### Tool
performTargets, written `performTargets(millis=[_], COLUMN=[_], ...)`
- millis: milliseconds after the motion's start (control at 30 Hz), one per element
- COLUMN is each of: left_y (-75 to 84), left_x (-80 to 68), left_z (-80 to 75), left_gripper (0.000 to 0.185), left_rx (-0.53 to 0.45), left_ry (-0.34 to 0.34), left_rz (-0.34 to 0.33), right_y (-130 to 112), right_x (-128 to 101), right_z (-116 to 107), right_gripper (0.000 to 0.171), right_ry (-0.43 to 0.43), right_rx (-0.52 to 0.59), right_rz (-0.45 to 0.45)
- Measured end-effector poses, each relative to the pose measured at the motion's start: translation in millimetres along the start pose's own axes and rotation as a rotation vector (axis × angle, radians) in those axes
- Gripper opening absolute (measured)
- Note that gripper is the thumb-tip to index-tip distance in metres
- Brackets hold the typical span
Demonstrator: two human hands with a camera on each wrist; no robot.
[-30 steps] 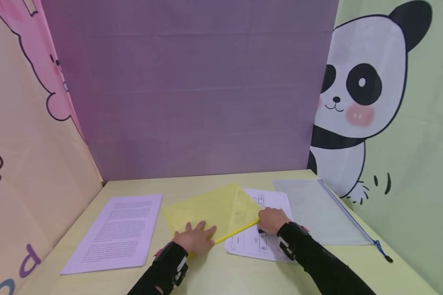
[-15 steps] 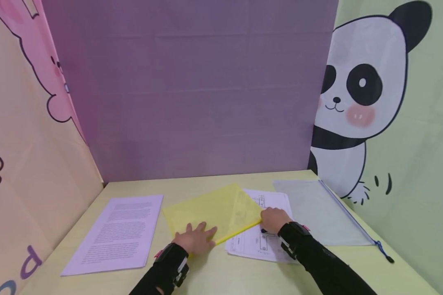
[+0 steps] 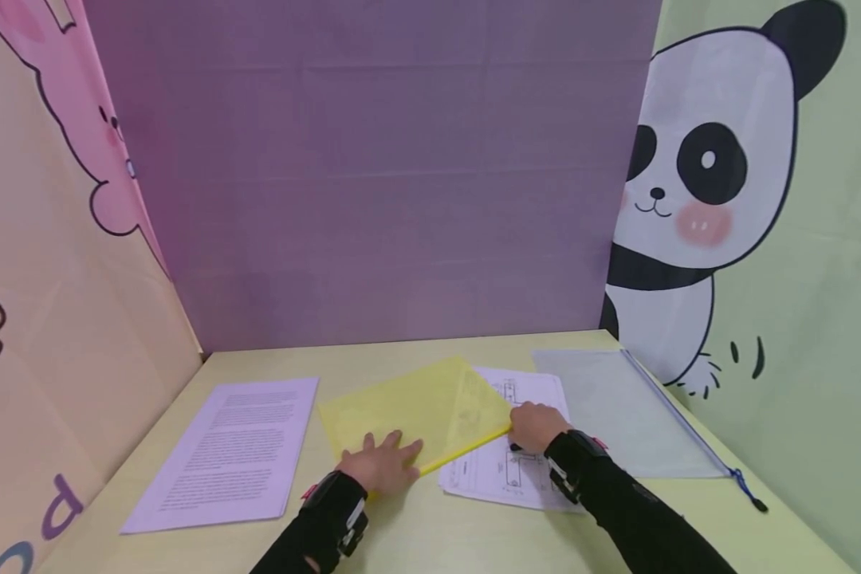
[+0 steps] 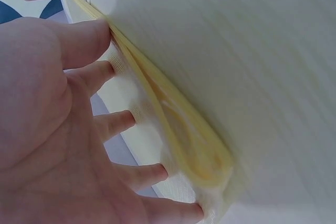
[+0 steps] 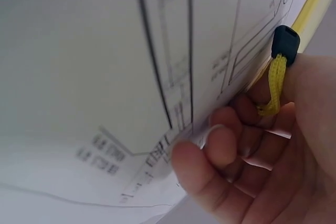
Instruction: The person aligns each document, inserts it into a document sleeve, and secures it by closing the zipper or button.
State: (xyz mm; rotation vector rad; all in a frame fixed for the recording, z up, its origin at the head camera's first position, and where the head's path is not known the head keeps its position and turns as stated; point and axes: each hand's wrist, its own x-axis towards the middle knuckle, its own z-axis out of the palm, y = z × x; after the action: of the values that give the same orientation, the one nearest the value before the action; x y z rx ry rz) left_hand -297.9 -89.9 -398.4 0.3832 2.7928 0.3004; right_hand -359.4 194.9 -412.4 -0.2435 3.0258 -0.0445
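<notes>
The yellow zip pouch (image 3: pixel 410 413) lies flat on the table (image 3: pixel 430 526), and its zipper edge (image 3: pixel 466 449) is the long axis that matters; that edge runs aslant from the near left end of the pouch up to its right corner, and both hands sit on it, one at each end. The left hand (image 3: pixel 382 464) presses on the near left end of the pouch, fingers straight and spread, palm down; in the left wrist view the fingertips (image 4: pixel 116 65) rest just beside the zipper edge, which gapes open in a narrow loop. The right hand (image 3: pixel 538 426) is at the pouch's right corner, so it is the nearer to the zip pull (image 5: pixel 284 40); its fingers are curled and appear to pinch the pull's yellow cord (image 5: pixel 274 86), with the wrist low over the printed sheet (image 3: pixel 505 470) that the pouch partly overlaps. A text page (image 3: pixel 228 450) lies left of the pouch, apart from it; a clear grey pouch (image 3: pixel 620 410) lies well to its right, beyond the printed sheet.
</notes>
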Motion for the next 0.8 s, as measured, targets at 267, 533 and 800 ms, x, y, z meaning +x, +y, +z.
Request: performTargets(millis=[267, 533, 800], left_y=[-0.7, 1.1, 0.4], left_x=[0.0, -0.2, 1.5], left_z=[0.9, 1.6, 2.1], left_gripper=[0.051, 0.051, 0.052], left_rx=[-0.015, -0.02, -0.009], left_ry=[0.004, -0.001, 0.002], left_rz=[-0.006, 0.006, 0.005], right_y=[-0.1, 11.0, 15.2], right_x=[2.9, 3.9, 3.7], right_z=[-1.0, 2.6, 1.2], right_gripper=[0.018, 0.019, 0.02], right_ry=[-0.007, 0.011, 0.005], right_rx=[-0.031, -0.028, 0.002], right_rz=[0.004, 0.013, 0.032])
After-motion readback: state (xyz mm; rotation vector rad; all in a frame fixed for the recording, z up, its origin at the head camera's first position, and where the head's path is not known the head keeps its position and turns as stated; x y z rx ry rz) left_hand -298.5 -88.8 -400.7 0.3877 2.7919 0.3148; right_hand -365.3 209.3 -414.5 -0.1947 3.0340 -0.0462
